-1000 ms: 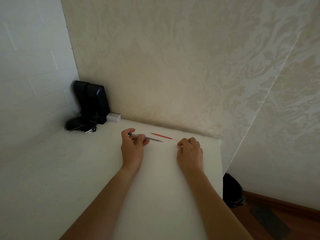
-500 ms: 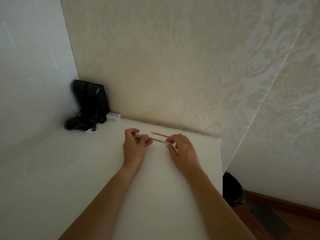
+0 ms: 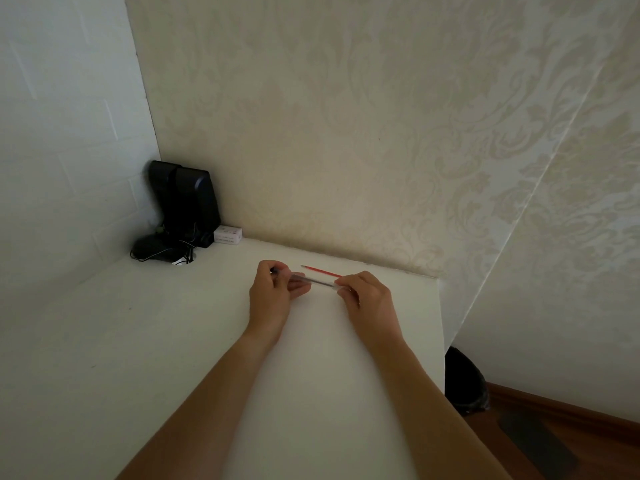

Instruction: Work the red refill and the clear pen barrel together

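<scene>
Forearms reach out from the near edge of the white desk (image 3: pixel 145 341) toward its far right corner. Past them, the left hand (image 3: pixel 273 295) has its fingers curled round one end of a clear pen (image 3: pixel 313 280), thumb and fingertips pinching the barrel. The right hand (image 3: pixel 369 295) pinches the pen's other end between thumb and forefinger, with its remaining fingers folded under. The pen spans the gap between the two hands, slanting a little down to the right, close above the desk; whether it touches the surface cannot be told. Just beyond it, near the far edge, a thin red refill (image 3: pixel 321 271) lies flat on the desk, apart from both hands and roughly parallel to the pen. Farther off, in the far left corner, stand two black speakers (image 3: pixel 188 202) with a tangle of cable (image 3: pixel 162 252) at their foot, and a small white box (image 3: pixel 228 234) just beside them against the patterned wall. Off the desk's right edge, a dark bin (image 3: pixel 464 379) sits on the wooden floor.
</scene>
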`<state>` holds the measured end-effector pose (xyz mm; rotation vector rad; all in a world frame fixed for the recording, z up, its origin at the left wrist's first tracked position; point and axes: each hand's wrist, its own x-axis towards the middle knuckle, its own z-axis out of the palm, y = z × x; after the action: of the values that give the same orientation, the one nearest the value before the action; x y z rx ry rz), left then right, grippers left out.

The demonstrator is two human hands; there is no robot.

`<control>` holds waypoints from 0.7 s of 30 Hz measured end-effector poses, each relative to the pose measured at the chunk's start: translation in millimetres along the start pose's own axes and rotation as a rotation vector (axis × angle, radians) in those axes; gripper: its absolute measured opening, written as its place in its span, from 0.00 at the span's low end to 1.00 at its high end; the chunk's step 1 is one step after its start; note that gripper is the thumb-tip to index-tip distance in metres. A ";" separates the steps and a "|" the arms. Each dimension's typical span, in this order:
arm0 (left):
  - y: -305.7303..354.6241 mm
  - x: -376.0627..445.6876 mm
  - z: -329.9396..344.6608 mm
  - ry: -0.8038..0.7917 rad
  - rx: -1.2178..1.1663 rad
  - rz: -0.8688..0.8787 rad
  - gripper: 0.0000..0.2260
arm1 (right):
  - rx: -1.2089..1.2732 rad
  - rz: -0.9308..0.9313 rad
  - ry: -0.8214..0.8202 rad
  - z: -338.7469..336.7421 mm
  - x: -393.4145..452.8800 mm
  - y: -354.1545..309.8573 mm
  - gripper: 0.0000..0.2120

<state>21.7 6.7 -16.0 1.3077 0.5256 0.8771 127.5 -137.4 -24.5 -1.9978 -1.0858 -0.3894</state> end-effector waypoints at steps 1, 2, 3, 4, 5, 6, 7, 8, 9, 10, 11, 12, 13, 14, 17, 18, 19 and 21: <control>0.2 0.4 -0.1 0.000 0.002 -0.008 0.04 | -0.001 0.001 0.000 -0.3 0.2 -0.3 0.07; 0.5 0.6 -0.3 -0.002 0.010 -0.012 0.03 | -0.003 -0.001 -0.001 -0.4 0.3 -0.7 0.07; 0.6 0.9 -0.6 -0.004 0.016 -0.015 0.03 | -0.002 -0.005 -0.004 -0.4 0.2 -0.8 0.07; 0.3 0.8 -0.9 -0.008 0.023 -0.016 0.03 | 0.000 -0.009 -0.009 -0.3 0.0 -0.9 0.07; 0.1 0.8 -1.0 -0.010 0.029 -0.017 0.03 | -0.001 -0.012 -0.014 -0.1 -0.4 -0.8 0.07; 0.0 0.5 -1.1 -0.011 0.037 -0.018 0.02 | -0.004 -0.013 -0.019 0.1 -0.7 -0.6 0.07; -0.1 0.3 -1.1 -0.014 0.046 -0.017 0.02 | -0.008 -0.014 -0.022 0.3 -1.0 -0.3 0.06; -0.1 0.2 -1.3 -0.019 0.056 -0.014 0.02 | -0.011 -0.016 -0.024 0.6 -1.1 0.0 0.06; -0.2 0.1 -1.6 -0.025 0.064 -0.010 0.02 | -0.015 -0.016 -0.026 0.8 -1.0 0.3 0.06; -0.1 -0.1 -2.0 -0.031 0.073 -0.007 0.02 | -0.020 -0.015 -0.031 0.9 -1.0 0.6 0.06; 0.2 -0.3 -2.5 -0.038 0.084 -0.007 0.02 | -0.027 -0.015 -0.038 0.9 -1.1 1.0 0.06; 0.5 -0.7 -2.9 -0.045 0.097 -0.011 0.02 | -0.034 -0.015 -0.044 0.8 -1.1 1.4 0.06; 0.9 -1.1 -3.2 -0.053 0.111 -0.016 0.02 | -0.038 -0.016 -0.048 0.5 -1.5 1.9 0.06; 1.4 -1.4 -3.6 -0.060 0.125 -0.021 0.03 | -0.038 -0.017 -0.050 0.0 -1.8 2.3 0.06; 2.9 -1.6 -4.2 -0.072 0.150 -0.034 0.03 | -0.033 -0.029 -0.061 -1.8 -2.6 2.4 0.05; 3.0 -1.3 -4.5 -0.079 0.153 -0.038 0.03 | -0.033 -0.031 -0.062 -2.2 -2.6 2.4 0.05; 3.1 -1.2 -4.8 -0.086 0.155 -0.040 0.03 | -0.033 -0.029 -0.064 -2.6 -2.7 2.5 0.05; 3.1 -1.1 -4.9 -0.102 0.166 -0.042 0.04 | -0.032 -0.026 -0.070 -3.5 -3.0 2.5 0.05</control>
<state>16.4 8.8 -14.2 1.4786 0.5524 0.7404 128.2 -142.5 -25.4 -2.0407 -1.1569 -0.3548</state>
